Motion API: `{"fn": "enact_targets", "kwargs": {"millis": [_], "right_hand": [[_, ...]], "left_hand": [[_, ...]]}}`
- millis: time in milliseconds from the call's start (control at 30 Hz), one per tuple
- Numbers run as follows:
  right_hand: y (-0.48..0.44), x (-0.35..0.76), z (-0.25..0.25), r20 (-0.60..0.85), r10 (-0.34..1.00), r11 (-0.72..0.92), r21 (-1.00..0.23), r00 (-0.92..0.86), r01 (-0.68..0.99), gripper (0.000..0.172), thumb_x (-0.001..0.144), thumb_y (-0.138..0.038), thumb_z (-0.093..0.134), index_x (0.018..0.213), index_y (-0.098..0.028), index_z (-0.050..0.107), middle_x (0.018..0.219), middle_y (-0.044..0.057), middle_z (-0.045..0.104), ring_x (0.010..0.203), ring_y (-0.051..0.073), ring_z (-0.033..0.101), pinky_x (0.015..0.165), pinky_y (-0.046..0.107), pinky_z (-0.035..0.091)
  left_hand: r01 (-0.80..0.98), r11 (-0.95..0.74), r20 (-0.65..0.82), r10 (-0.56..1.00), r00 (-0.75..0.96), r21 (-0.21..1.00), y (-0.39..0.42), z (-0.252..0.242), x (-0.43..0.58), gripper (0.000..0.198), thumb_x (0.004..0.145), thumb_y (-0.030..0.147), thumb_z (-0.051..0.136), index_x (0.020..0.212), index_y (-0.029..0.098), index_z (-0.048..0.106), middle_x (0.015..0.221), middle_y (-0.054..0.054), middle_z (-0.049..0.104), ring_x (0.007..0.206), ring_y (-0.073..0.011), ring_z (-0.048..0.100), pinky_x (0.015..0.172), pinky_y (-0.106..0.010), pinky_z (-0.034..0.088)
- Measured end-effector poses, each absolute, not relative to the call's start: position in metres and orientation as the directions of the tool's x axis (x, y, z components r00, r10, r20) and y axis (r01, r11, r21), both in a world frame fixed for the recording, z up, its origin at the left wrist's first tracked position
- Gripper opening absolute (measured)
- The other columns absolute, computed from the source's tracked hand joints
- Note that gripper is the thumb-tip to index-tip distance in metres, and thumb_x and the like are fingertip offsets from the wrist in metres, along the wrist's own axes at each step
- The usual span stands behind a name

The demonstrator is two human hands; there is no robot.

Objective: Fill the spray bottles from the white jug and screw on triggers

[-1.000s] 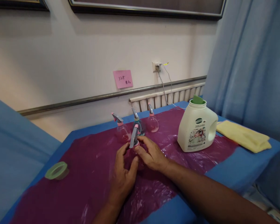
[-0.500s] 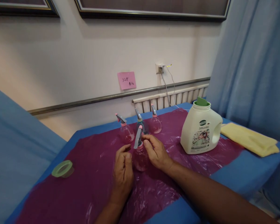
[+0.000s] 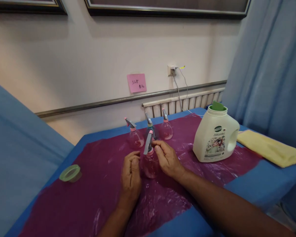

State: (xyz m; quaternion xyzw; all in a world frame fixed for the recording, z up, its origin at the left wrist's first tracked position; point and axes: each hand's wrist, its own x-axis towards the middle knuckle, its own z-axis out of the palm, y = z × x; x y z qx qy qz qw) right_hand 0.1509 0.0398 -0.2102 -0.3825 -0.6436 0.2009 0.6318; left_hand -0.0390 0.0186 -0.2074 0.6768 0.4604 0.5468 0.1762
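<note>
One bottle (image 3: pixel 150 168) stands upright on the purple sheet (image 3: pixel 101 187), between the left hand (image 3: pixel 130 174) and the right hand (image 3: pixel 169 160). The left fingers are loosely curled, the thumb close to the forefinger, and a narrow strip of sheet shows between them and the bottle's side. On the other side, the right thumb and forefinger are drawn close together at the neck, just below the grey trigger; the forefinger runs partly behind it. Whether they pinch the neck or only lie against it, I cannot tell. The other right fingers are mostly hidden.

The bottle is round and clear, so the purple shows through its wall. It has a pink collar, and a grey head rising to a pink tip. How full it is, I cannot make out.

Just behind it stand three more like it: a clear one (image 3: pixel 136 140) to the left, a blue one (image 3: pixel 152 131) in the middle, partly covered by the near head, and another clear one (image 3: pixel 167 132) to the right. Well to the right is a pale jug (image 3: pixel 213 141) with a green piece (image 3: pixel 217 106) in its mouth; far left, a green cap (image 3: pixel 71 172) lies on the sheet.
</note>
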Motion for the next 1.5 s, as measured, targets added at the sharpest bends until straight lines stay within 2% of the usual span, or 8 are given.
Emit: {"fn": "enact_targets", "kwargs": {"millis": [300, 433, 633, 833, 1500], "right_hand": [[0.036, 0.151, -0.209, 0.690, 0.723, 0.658, -0.707, 0.044, 0.258, 0.028, 0.115, -0.033, 0.054, 0.133, -0.025, 0.073, 0.128, 0.010, 0.082, 0.121, 0.025, 0.075, 0.109, 0.043, 0.057], [0.035, 0.150, -0.208, 0.704, 0.711, 0.676, -0.685, 0.007, 0.272, 0.029, 0.115, -0.035, 0.056, 0.136, -0.026, 0.074, 0.131, 0.011, 0.081, 0.123, 0.026, 0.074, 0.111, 0.045, 0.057], [0.033, 0.148, -0.206, 0.694, 0.720, 0.671, -0.692, -0.008, 0.265, 0.024, 0.111, -0.034, 0.063, 0.130, -0.026, 0.075, 0.123, 0.010, 0.082, 0.117, 0.026, 0.075, 0.107, 0.043, 0.058], [0.033, 0.147, -0.207, 0.670, 0.743, 0.648, -0.720, 0.005, 0.249, 0.021, 0.106, -0.030, 0.068, 0.125, -0.026, 0.074, 0.120, 0.008, 0.082, 0.115, 0.025, 0.075, 0.105, 0.042, 0.058], [0.033, 0.146, -0.206, 0.675, 0.738, 0.654, -0.719, 0.011, 0.234, 0.017, 0.103, -0.028, 0.070, 0.119, -0.024, 0.073, 0.111, 0.006, 0.080, 0.103, 0.023, 0.073, 0.095, 0.037, 0.057]], "left_hand": [[0.413, -0.542, 0.580, 0.814, 0.040, 0.732, 0.019, -0.217, -0.039, 0.037, 0.114, 0.048, 0.061, 0.141, 0.025, 0.067, 0.144, -0.012, 0.070, 0.135, -0.0289, 0.068, 0.120, -0.049, 0.054], [0.439, -0.551, 0.584, 0.809, 0.071, 0.709, 0.022, -0.220, -0.038, 0.036, 0.108, 0.045, 0.069, 0.139, 0.027, 0.070, 0.142, -0.011, 0.071, 0.134, -0.0293, 0.069, 0.123, -0.052, 0.054], [0.439, -0.573, 0.600, 0.795, 0.092, 0.692, 0.021, -0.218, -0.034, 0.035, 0.105, 0.040, 0.073, 0.138, 0.029, 0.071, 0.137, -0.009, 0.072, 0.130, -0.0282, 0.071, 0.119, -0.050, 0.057], [0.418, -0.576, 0.596, 0.797, 0.097, 0.703, 0.019, -0.216, -0.033, 0.034, 0.104, 0.039, 0.074, 0.137, 0.029, 0.071, 0.137, -0.008, 0.072, 0.128, -0.0280, 0.071, 0.118, -0.049, 0.057], [0.404, -0.533, 0.546, 0.833, 0.093, 0.744, 0.018, -0.214, -0.033, 0.033, 0.104, 0.042, 0.074, 0.134, 0.027, 0.071, 0.131, -0.008, 0.075, 0.123, -0.0278, 0.073, 0.116, -0.047, 0.057]]}}
